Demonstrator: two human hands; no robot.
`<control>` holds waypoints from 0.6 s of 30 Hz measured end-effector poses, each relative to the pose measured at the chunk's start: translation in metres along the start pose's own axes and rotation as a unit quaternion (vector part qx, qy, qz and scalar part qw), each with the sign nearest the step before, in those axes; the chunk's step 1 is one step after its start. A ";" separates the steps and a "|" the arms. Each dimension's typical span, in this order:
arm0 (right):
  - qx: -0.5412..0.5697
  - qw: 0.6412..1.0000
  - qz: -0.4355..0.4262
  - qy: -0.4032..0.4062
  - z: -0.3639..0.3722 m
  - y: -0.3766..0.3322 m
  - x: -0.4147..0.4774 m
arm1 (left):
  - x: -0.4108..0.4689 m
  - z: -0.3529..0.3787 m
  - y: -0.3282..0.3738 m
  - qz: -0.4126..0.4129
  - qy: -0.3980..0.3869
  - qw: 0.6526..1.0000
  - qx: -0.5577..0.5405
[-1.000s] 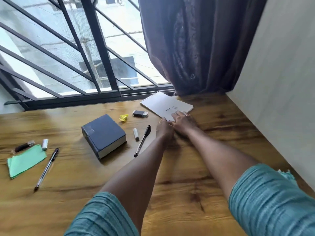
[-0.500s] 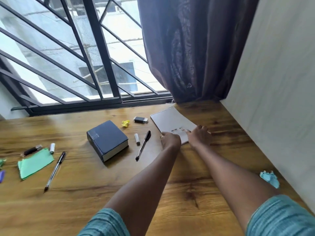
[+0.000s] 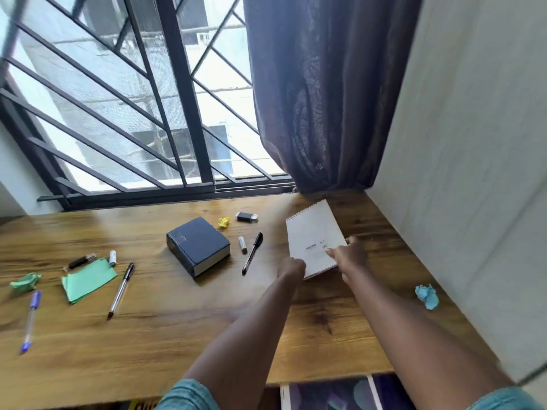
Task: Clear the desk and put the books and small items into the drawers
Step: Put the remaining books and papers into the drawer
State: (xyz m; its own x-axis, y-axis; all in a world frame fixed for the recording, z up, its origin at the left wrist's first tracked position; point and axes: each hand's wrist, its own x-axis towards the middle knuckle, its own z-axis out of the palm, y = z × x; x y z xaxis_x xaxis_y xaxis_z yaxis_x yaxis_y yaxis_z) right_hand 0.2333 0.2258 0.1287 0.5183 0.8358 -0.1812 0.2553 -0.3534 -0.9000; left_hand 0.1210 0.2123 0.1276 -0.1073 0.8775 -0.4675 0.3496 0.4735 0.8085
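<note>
A white spiral notepad [image 3: 310,232] is tilted up off the wooden desk [image 3: 165,327] at the right. My left hand [image 3: 291,267] grips its near left corner and my right hand [image 3: 349,254] grips its near right edge. A thick dark blue book [image 3: 197,245] lies in the middle. Near it are a black pen [image 3: 252,253], a small white cap [image 3: 242,244], a black USB stick [image 3: 247,216] and a yellow paper scrap [image 3: 224,222].
On the left lie green paper [image 3: 88,279], a crumpled green ball [image 3: 26,282], a black pen [image 3: 121,290], a blue pen [image 3: 29,321] and a marker [image 3: 79,261]. A crumpled blue paper [image 3: 426,295] sits by the white wall. An open drawer [image 3: 334,392] shows under the desk's front edge. The window bars and curtain stand behind.
Both hands have drawn the notepad nearer and lifted its far end off the desk. The view has pulled back, so more of the desk's left side and front edge shows.
</note>
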 end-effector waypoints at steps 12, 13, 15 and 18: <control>-0.217 0.873 -0.420 0.120 -0.048 0.010 -0.237 | -0.181 -0.055 -0.019 0.116 -0.092 0.961 -0.235; -0.211 0.847 -0.471 0.126 -0.055 0.014 -0.251 | -0.192 -0.060 -0.025 0.111 -0.072 0.966 -0.223; -0.230 0.800 -0.547 0.091 -0.068 0.031 -0.272 | -0.215 -0.070 -0.047 0.085 -0.057 0.970 -0.219; -0.295 0.783 -0.544 -0.059 -0.096 0.061 -0.288 | -0.245 -0.081 -0.082 0.044 -0.095 0.953 -0.284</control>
State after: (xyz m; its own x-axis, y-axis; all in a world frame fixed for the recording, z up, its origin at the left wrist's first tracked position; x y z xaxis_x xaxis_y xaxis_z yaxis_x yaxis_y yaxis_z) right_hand 0.1776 -0.0772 0.1637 -0.3395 0.7974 0.4989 0.8439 0.4925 -0.2128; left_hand 0.0437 -0.0355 0.2053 0.0875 0.9116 -0.4017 -0.2165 0.4110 0.8855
